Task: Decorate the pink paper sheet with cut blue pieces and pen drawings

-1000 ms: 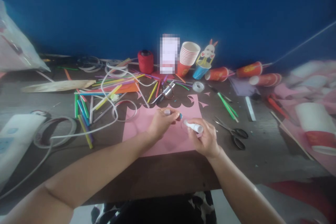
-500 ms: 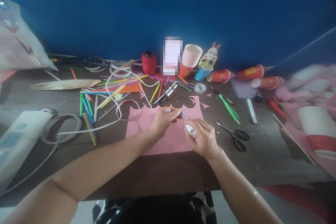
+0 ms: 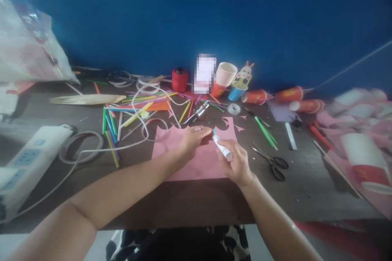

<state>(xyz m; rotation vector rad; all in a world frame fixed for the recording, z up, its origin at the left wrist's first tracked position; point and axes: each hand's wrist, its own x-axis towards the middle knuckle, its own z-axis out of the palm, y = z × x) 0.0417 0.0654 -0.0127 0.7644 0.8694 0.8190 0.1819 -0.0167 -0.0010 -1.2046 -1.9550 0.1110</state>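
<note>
Both my hands are over a pink sheet of paper [image 3: 199,167] with a scalloped far edge. My right hand [image 3: 237,161] is wrapped round a small white glue bottle [image 3: 223,147], tilted with its tip up and to the left. At that tip, the thumb and fingers of my left hand [image 3: 196,138] pinch a small blue piece [image 3: 214,131] that looks like a cap. Whether it sits on the bottle or only touches it, I cannot tell. Black-handled scissors [image 3: 277,165] lie to the right of my right hand.
Several coloured straws [image 3: 113,128] and a looped white cable [image 3: 143,126] spread out left. A power strip [image 3: 33,159] stands at far left. Stacked paper cups [image 3: 226,77], a red thread spool [image 3: 179,80] and a tape roll [image 3: 234,109] are at the back.
My hands have come closer together, and the bottle tip now meets the blue piece, which was apart from it before. The whole view has shifted slightly.
</note>
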